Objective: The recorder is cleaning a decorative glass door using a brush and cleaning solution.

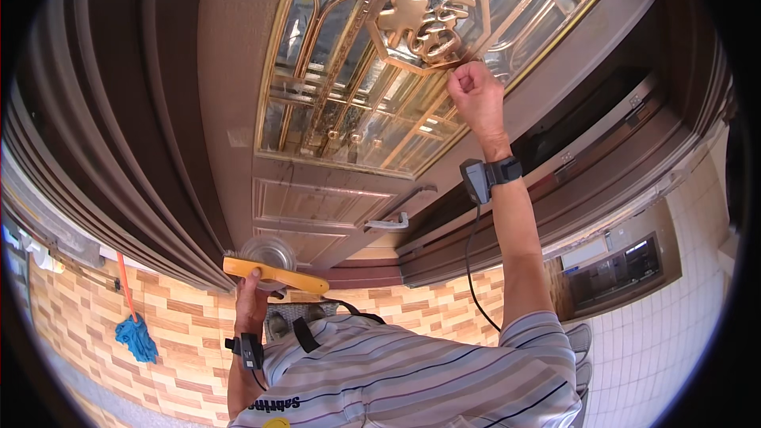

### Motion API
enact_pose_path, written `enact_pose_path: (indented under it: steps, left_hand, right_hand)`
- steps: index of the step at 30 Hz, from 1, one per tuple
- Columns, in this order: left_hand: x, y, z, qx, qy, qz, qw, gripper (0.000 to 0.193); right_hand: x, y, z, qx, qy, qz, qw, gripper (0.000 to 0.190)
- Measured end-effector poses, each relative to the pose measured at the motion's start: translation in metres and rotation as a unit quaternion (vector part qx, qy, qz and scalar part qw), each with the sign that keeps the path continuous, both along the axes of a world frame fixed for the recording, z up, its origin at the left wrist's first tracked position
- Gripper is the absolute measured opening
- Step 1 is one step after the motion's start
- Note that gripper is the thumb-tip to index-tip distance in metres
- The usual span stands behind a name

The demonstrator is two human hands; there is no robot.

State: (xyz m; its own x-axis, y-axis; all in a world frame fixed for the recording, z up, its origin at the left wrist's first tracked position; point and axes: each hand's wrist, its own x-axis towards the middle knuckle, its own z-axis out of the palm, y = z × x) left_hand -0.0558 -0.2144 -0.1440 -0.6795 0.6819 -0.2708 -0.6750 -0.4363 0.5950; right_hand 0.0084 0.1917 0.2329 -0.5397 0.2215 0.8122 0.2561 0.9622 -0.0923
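My left hand (251, 303) is low at the left. It grips a yellow-handled brush (291, 278) together with a round clear plastic container (270, 248) behind it. Up on the door, my right hand (478, 98) is curled against the lower edge of a gold octagonal ornament (410, 9). Its fingertips are tucked out of sight, so whether they pinch something small cannot be told. Gold-coloured metal bars cross the glass panel (362, 83) around the ornament, and the glass looks wet in places.
Below the glass, a lever handle (389, 223) juts from the brown door (321, 202). Ribbed dark frame trim (119, 71) rises at the left. A blue mop (137, 336) rests on the wood-patterned floor (190, 362). A cable (469, 261) hangs from my right wrist device (478, 180).
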Motion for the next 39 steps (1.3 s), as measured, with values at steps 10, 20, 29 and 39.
enact_pose_path:
  steps: [10,20,29,39]
  left_hand:
    - [-0.002,-0.006,-0.002,0.0,-0.009,0.006,1.0,0.062]
    - [-0.006,-0.021,0.009,0.014,0.008,-0.006,1.0,0.064]
    - [-0.008,-0.023,0.012,0.006,-0.001,-0.02,1.0,0.067]
    - [-0.01,-0.016,0.009,-0.007,-0.006,0.004,1.0,0.063]
  right_hand:
    - [0.0,0.001,0.001,0.02,-0.013,-0.007,1.0,0.021]
    - [-0.002,0.004,-0.004,0.061,-0.013,-0.02,0.998,0.025]
    - [-0.001,0.001,-0.003,0.054,-0.015,-0.022,0.998,0.026]
    - [-0.002,0.002,-0.003,0.081,0.0,-0.01,0.997,0.023]
